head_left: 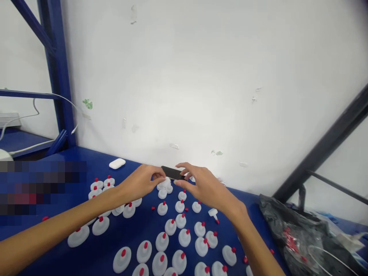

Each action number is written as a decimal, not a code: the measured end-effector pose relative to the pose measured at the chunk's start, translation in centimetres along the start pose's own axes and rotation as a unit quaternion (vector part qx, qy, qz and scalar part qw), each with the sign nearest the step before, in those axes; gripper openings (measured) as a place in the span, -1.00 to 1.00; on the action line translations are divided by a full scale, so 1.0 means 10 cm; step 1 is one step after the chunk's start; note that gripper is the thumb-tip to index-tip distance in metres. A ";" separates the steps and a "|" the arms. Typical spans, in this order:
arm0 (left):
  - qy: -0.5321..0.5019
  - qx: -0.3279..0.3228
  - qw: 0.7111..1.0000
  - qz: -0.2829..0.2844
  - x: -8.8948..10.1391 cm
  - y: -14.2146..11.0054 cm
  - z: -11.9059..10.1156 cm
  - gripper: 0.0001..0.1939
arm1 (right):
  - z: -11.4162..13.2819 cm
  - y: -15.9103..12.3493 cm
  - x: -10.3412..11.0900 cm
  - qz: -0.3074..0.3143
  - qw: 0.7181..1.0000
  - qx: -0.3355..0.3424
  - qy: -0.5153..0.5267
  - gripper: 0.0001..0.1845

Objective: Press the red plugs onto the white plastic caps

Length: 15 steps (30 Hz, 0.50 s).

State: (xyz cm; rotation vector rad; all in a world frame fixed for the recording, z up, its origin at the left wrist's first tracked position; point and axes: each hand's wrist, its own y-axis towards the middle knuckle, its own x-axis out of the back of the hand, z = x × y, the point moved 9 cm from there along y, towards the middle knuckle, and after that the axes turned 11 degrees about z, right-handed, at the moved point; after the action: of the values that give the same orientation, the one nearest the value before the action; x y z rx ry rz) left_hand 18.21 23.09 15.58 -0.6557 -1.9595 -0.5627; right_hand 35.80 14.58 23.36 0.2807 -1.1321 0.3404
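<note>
My left hand [147, 179] is at the back of the blue table, thumb and index finger pinched together. They meet at the left end of a dark phone-like slab [173, 173], just above a small pile of white round lids [165, 188]. What the pinch holds, if anything, is hidden. Facing it from the right, my right hand [198, 182] has its thumb and fingers apart around the slab's right end. In front of both hands stand several white nozzle lids with red tip caps [161, 242]. One lid [213, 214] lies on its side below my right hand.
A white rounded case [117, 163] lies at the back left. Loose red caps [153, 208] dot the blue tabletop [135, 230]. On the right sits a dark plastic bag [278, 218] with red pieces near it. Blue frame posts [61, 76] and a white wall [186, 76] bound the table.
</note>
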 end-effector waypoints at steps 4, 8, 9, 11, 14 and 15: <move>-0.116 -0.027 0.993 -0.025 0.14 -0.12 -0.29 -0.69 | 0.12 0.08 -0.13 -0.001 0.999 0.036 0.035 -0.54; -0.163 -0.031 0.985 -0.050 0.12 -0.15 -0.35 -0.69 | 0.20 0.14 -0.16 -0.024 0.997 0.061 0.047 -0.74; -0.162 -0.028 0.985 -0.054 0.09 -0.15 -0.34 -0.68 | 0.18 0.14 -0.15 -0.035 0.997 0.060 0.045 -0.75; -0.139 -0.017 0.989 -0.054 -0.04 -0.18 -0.31 -0.68 | 0.09 0.11 -0.14 -0.063 0.996 0.057 0.037 -0.77; -0.064 0.004 0.998 -0.015 -0.34 -0.24 -0.25 -0.72 | -0.16 -0.02 -0.15 -0.120 0.992 0.038 0.025 -0.74; -0.034 0.010 0.999 0.006 -0.46 -0.26 -0.23 -0.73 | -0.26 -0.08 -0.15 -0.142 0.989 0.028 0.021 -0.71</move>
State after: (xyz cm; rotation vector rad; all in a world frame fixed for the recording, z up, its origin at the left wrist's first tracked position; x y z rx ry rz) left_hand 19.81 18.68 12.17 -0.6814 -2.0199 -0.5198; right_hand 37.68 14.66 20.93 0.4762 -1.0258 0.1241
